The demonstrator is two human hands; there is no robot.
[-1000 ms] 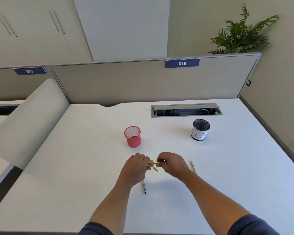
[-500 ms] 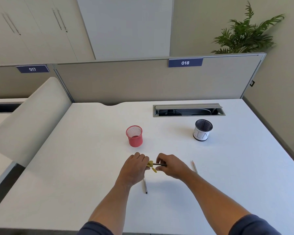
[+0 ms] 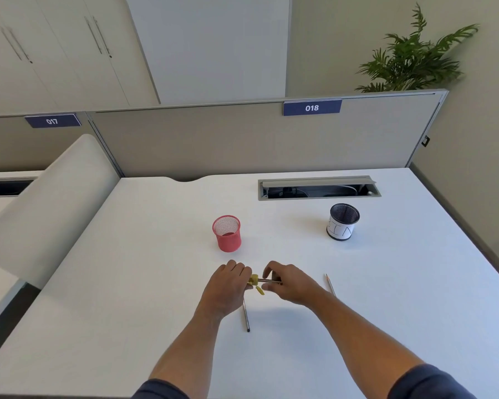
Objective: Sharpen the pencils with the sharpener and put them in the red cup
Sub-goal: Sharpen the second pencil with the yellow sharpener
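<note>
White desk point(image 3: 127, 283) fills the view, backed by a partition. Red cup point(image 3: 227, 233) stands upright just beyond the hands, nothing seen in it; likely placed near so finished pencils can be dropped in with a short reach. Black cup point(image 3: 343, 222), marked with letters, stands well apart to the right. Left hand point(image 3: 228, 289) is curled round the yellow sharpener point(image 3: 254, 280), held just above the desk as the fixed part. Right hand point(image 3: 290, 283) pinches a pencil point(image 3: 268, 281), laid level with its tip in the sharpener, a grip suited to twisting. A yellow scrap point(image 3: 260, 290) hangs beneath; shaving or lid cannot be told. One spare pencil point(image 3: 246, 316) lies partly under the left wrist, another point(image 3: 330, 285) just right of the right wrist, both within easy reach. Judged: first pencil in sharpening, none yet in the cup.
</note>
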